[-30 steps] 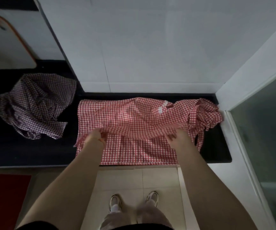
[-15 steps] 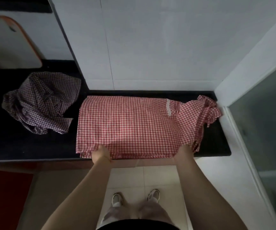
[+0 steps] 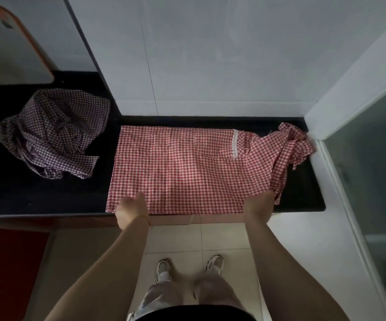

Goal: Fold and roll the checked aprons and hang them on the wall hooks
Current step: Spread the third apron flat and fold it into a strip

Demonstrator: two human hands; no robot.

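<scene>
View from above, looking down at a dark counter (image 3: 25, 200) set against a white tiled wall (image 3: 210, 54).

At the far left, a red mat (image 3: 9, 269) lies on the floor below the counter's front edge. Above it, at the back of the counter, a white board with an orange rim (image 3: 6, 42) leans upright against the wall.

Just right of that, a purple checked apron (image 3: 53, 133) sits crumpled in a loose heap on the counter, unfolded. A strip of bare counter separates it from the next cloth.

In the middle, a red checked apron (image 3: 178, 172) lies spread flat as a folded rectangle, reaching from the back wall to the counter's front edge. A short band of white lace trim (image 3: 234, 143) runs across it toward the right.

The left hand (image 3: 132, 208) rests at the apron's near left corner, fingers bent over the cloth edge; whether it pinches the cloth or only presses on it cannot be told. The right hand (image 3: 258, 205) sits at the near right edge, fingers tucked under or into the fabric, so its hold cannot be told either.

Further right, the apron's straps and top bunch up in a rumpled knot (image 3: 291, 144) that touches the white door frame (image 3: 349, 93). A frosted glass panel (image 3: 372, 170) fills the far right.

Below, between both forearms, 2 white shoes (image 3: 164, 267) stand on pale floor tiles (image 3: 175, 237).
</scene>
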